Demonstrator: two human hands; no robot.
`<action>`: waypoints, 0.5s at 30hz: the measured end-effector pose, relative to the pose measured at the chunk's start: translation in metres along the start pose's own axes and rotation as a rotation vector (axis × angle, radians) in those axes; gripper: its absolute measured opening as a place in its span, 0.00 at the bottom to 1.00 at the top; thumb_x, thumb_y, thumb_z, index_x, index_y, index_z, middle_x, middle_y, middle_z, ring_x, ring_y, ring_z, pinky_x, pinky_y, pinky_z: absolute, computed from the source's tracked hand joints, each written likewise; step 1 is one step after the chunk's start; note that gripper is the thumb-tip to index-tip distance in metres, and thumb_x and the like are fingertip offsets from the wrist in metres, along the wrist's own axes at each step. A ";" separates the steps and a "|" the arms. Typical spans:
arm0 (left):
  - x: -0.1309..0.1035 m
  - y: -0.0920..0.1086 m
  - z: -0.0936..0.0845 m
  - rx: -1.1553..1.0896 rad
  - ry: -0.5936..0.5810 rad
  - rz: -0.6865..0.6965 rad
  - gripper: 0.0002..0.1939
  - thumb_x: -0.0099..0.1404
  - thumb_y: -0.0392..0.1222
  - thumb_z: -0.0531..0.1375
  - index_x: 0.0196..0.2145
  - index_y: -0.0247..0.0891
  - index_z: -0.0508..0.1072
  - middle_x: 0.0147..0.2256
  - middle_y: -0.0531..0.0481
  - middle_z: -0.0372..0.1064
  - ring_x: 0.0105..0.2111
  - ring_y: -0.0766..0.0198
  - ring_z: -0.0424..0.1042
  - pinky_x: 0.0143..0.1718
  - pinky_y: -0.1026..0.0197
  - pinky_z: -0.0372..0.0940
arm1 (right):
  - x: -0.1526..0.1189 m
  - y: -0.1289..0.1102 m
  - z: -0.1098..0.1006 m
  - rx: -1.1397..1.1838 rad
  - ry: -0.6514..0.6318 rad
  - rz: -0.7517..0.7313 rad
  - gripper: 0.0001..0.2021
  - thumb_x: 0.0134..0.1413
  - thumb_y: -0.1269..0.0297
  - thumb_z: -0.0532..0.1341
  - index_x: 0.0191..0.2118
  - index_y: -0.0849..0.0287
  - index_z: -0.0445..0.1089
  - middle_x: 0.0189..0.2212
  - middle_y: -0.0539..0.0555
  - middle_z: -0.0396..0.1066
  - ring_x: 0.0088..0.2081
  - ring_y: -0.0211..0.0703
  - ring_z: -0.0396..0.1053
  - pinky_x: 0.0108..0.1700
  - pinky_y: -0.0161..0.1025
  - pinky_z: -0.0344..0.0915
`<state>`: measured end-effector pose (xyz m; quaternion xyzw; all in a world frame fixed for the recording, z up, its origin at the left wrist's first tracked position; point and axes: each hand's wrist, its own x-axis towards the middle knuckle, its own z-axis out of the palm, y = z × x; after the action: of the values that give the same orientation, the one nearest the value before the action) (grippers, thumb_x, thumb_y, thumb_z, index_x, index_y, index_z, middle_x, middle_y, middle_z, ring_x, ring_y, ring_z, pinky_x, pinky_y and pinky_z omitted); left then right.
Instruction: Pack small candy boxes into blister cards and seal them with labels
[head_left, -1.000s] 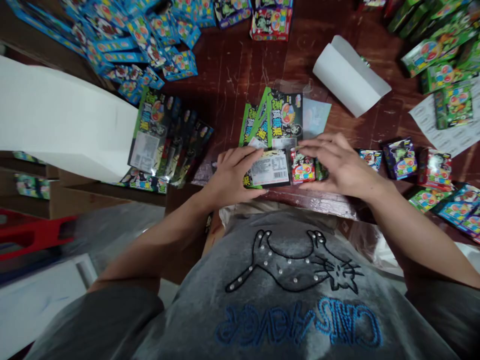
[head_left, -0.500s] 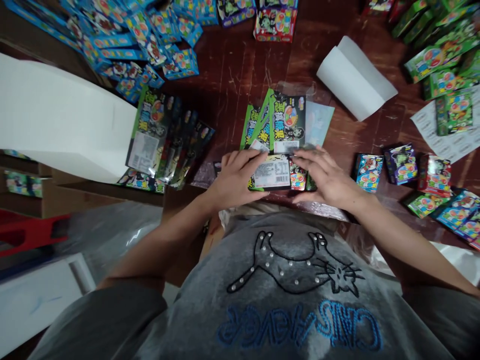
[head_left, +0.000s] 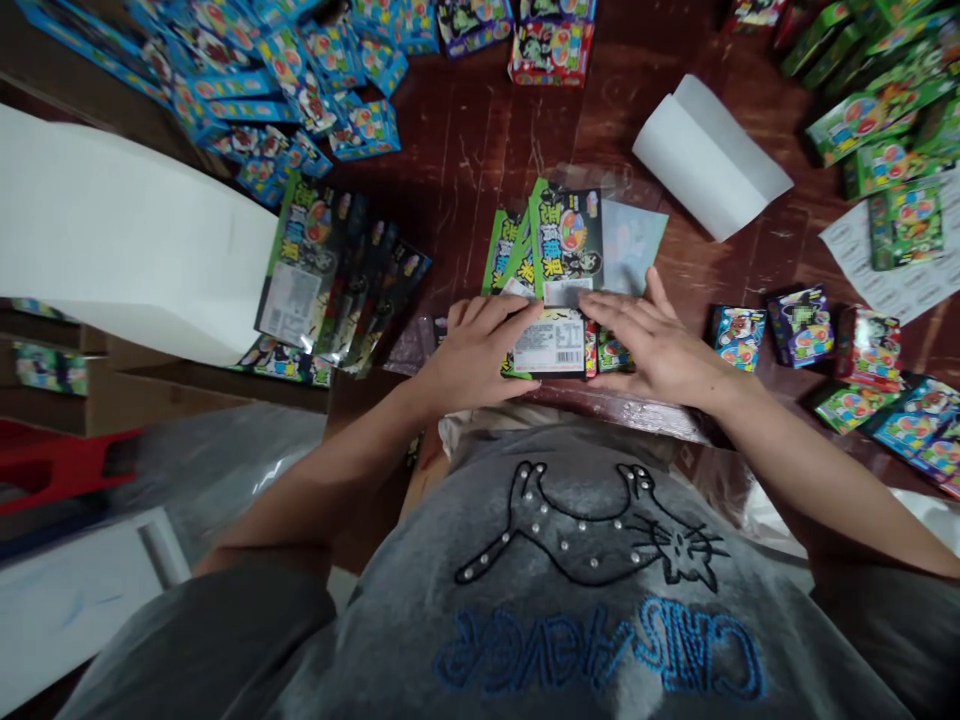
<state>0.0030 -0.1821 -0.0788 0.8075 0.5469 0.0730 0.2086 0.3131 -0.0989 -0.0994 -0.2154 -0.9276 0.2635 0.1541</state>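
A black candy packet [head_left: 550,343] with a white printed label lies flat at the table's near edge. My left hand [head_left: 481,352] is closed over its left end, fingers on top and thumb along the near side. Right of the label, small red and green candy boxes [head_left: 615,352] peek out. Around these curls my right hand [head_left: 651,345], thumb at the near edge, one finger raised; its grip is partly hidden. Just beyond my fingertips are overlapping black-and-green printed packets [head_left: 568,235], with a pale bluish sheet [head_left: 634,240] beside them.
Blue candy boxes [head_left: 292,80] are heaped at back left, green ones [head_left: 877,110] at back right. A curled white paper [head_left: 709,160] lies beyond my right hand. Loose boxes [head_left: 801,325] sit to the right. More black packets [head_left: 300,260] lean by an open carton [head_left: 202,400] at left.
My right hand has shifted slightly right, with one finger lifted, and more of the green box shows. The top printed packet has slid a little left. My left hand is nearly still.
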 end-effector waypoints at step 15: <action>0.004 0.002 -0.008 -0.069 0.040 0.055 0.51 0.61 0.52 0.75 0.75 0.42 0.61 0.69 0.37 0.65 0.67 0.39 0.65 0.69 0.41 0.57 | -0.003 0.026 -0.042 0.072 -0.048 0.013 0.40 0.56 0.46 0.73 0.71 0.49 0.65 0.65 0.61 0.73 0.65 0.66 0.69 0.79 0.79 0.30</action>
<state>0.0037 -0.1766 -0.0713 0.8129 0.5257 0.1135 0.2234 0.3405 -0.0628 -0.0802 -0.2095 -0.9195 0.3029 0.1377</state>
